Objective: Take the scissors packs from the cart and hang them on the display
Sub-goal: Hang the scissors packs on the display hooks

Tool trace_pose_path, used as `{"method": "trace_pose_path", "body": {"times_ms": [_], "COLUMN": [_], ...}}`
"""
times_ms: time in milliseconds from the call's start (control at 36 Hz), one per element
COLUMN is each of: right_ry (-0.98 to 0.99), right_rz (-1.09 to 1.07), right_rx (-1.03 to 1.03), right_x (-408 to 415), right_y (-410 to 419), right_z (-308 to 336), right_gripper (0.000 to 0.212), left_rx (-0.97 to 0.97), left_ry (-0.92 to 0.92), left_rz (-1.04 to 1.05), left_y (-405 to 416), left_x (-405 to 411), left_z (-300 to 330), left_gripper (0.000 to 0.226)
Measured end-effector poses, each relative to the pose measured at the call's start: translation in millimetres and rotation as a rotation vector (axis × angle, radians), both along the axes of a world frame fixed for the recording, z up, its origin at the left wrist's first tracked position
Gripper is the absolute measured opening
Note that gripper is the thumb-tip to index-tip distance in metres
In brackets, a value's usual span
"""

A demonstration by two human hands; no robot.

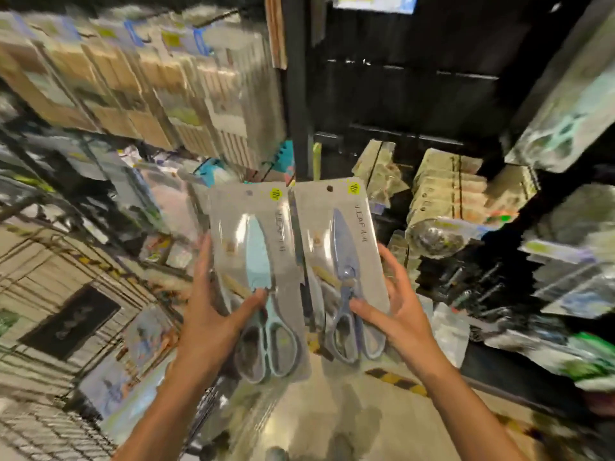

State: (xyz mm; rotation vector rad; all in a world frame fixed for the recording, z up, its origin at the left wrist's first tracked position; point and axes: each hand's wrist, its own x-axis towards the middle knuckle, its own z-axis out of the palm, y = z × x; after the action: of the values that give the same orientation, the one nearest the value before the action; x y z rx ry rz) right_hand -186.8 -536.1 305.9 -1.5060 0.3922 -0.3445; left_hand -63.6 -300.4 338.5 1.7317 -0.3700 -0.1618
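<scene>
Two grey scissors packs are held up side by side in front of the dark display. The teal scissors pack is on the left, gripped at its lower part by my left hand, thumb on the front. Beside it, the blue-purple scissors pack is gripped by my right hand, thumb on the front near the pivot. Each pack has a hang hole and a yellow sticker at the top. The wire cart shows at the bottom left. The frame is blurred.
Hanging packaged goods fill the rack at the upper left. More packs hang right of centre, and others at the far right. A dark upright post stands behind the packs. Floor with yellow-black tape lies below.
</scene>
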Motion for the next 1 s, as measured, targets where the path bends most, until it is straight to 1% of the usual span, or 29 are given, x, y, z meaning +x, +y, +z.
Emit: {"method": "trace_pose_path", "body": {"times_ms": [111, 167, 222, 278, 361, 444, 500, 611, 750, 833, 1000], "right_ry": [-0.055, -0.079, -0.1, -0.112, -0.127, -0.13, -0.14, -0.167, -0.209, -0.233, -0.261], "right_rz": [-0.104, -0.164, -0.228, -0.298, -0.402, -0.464, -0.505, -0.577, -0.654, -0.673, -0.681], "right_rx": [-0.023, -0.045, -0.066, -0.088, -0.12, -0.171, -0.195, -0.247, -0.259, -0.269, -0.291], "right_x": [-34.5, -50.2, -63.4, -75.6, -90.7, -102.4, -108.4, -119.0, -132.9, -140.6, -151.6], "right_y": [-8.1, -8.2, -6.6, -3.2, 2.1, 4.0, 3.9, -1.4, -22.3, -39.8, -86.3], "right_z": [12.7, 21.3, 29.3, 37.4, 51.5, 67.8, 79.4, 99.2, 113.0, 118.3, 123.0], "right_gripper": [0.088, 0.086, 0.085, 0.084, 0.085, 0.087, 0.087, 0.084, 0.083, 0.082, 0.082], "left_rx": [-0.015, 0.007, -0.013, -0.06, -0.092, -0.112, -0.116, -0.17, -0.221, -0.222, -0.247], "left_ry": [-0.034, -0.109, -0.158, -0.132, -0.141, -0.172, -0.153, -0.174, -0.197, -0.242, -0.229], "left_rz": [-0.086, -0.11, -0.156, -0.211, -0.274, -0.338, -0.384, -0.435, -0.482, -0.487, -0.503], "left_y": [-23.1, -34.3, -42.2, -47.6, -56.2, -65.9, -71.1, -86.5, -112.9, -131.4, -174.2], "left_x": [-12.9, -15.6, -16.0, -17.6, -21.9, -21.8, -19.3, -24.3, -30.9, -36.9, -51.8], "left_z": [13.2, 19.9, 22.6, 28.1, 39.4, 51.7, 58.1, 77.8, 97.5, 110.1, 126.2], "left_gripper": [0.106, 0.103, 0.101, 0.101, 0.101, 0.103, 0.106, 0.106, 0.109, 0.11, 0.108]}}
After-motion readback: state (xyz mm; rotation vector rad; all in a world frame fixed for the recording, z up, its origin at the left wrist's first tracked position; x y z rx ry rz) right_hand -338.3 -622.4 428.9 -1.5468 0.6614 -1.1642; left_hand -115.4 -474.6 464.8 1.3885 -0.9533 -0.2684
